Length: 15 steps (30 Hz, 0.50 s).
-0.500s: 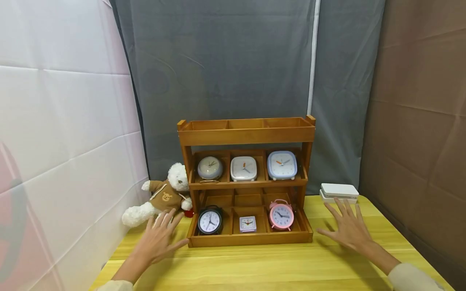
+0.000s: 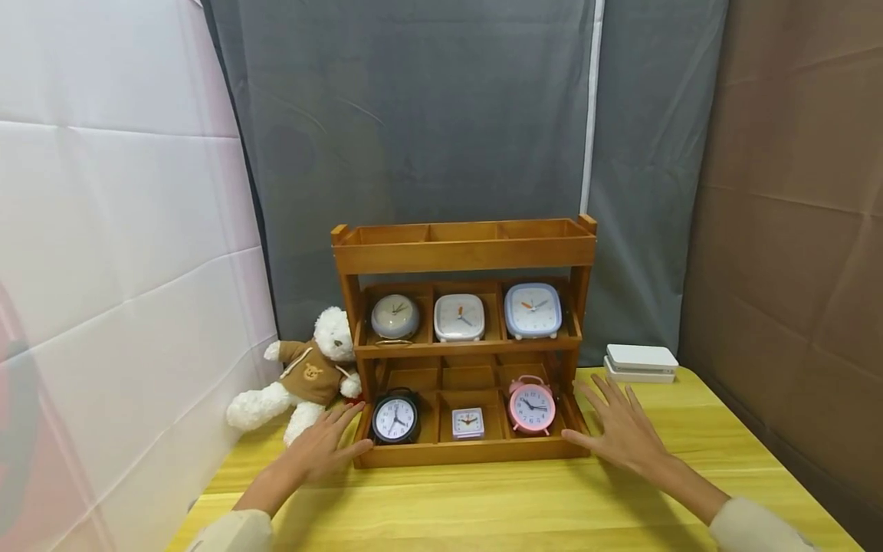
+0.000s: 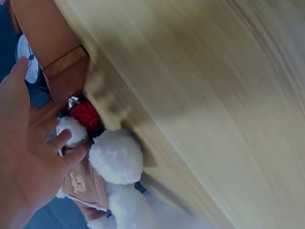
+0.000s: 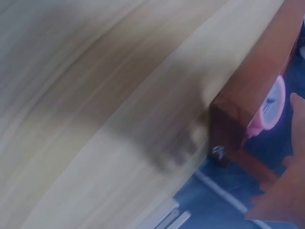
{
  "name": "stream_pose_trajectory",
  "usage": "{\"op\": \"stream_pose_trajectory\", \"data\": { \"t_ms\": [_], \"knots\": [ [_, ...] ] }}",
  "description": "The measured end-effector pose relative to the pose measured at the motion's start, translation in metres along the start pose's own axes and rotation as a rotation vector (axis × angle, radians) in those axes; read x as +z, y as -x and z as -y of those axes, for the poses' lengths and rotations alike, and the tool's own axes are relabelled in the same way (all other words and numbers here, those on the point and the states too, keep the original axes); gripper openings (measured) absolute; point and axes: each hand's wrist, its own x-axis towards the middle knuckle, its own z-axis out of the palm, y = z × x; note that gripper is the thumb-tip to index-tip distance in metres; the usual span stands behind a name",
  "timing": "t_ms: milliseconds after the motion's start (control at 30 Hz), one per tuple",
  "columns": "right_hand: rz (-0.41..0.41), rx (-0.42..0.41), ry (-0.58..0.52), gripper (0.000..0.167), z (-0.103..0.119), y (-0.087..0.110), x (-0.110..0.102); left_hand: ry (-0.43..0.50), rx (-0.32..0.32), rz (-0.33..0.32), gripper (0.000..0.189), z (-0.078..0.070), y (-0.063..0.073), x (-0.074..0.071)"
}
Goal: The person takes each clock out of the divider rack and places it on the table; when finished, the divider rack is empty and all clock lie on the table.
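Note:
A brown wooden three-tier shelf (image 2: 476,456) stands on the table. My left hand (image 2: 320,448), fingers spread, is beside its lower left corner, close to a black alarm clock (image 2: 395,419). At the lower right corner my right hand (image 2: 617,433) is also spread, thumb near a pink twin-bell alarm clock (image 2: 532,407). Whether either hand touches the wood I cannot tell. Between those clocks sits a small pale purple square clock (image 2: 467,423). The middle tier bears a round grey clock (image 2: 395,317), a white clock (image 2: 459,317) and a blue-rimmed clock (image 2: 533,310).
A white teddy bear (image 2: 310,372) in a brown hoodie leans left of the shelf; a red item (image 3: 86,116) lies by it in the left wrist view. A white box-shaped device (image 2: 641,363) sits at the back right. Fabric curtains (image 2: 448,115) surround the yellow wood-grain table (image 2: 483,506).
Both hands have moved inward toward the shelf's lower corners, the right hand farther than the left. The clocks stay in their compartments.

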Motion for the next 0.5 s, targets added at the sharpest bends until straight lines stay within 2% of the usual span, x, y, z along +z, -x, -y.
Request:
{"op": "stream_pose_trajectory", "data": {
  "t_ms": [100,233,500],
  "knots": [
    [-0.005,-0.018,-0.03,0.089,0.012,-0.005,0.005,0.111,-0.05,0.068,0.074,0.0,-0.004,0.001],
    [-0.021,-0.028,-0.095,0.088,0.023,-0.013,0.012,0.207,-0.06,0.119,0.076,0.001,-0.008,0.002],
    [0.009,0.029,-0.272,0.081,0.031,-0.027,0.022,0.293,-0.07,0.182,0.077,0.003,-0.014,0.007]
  ]
}}
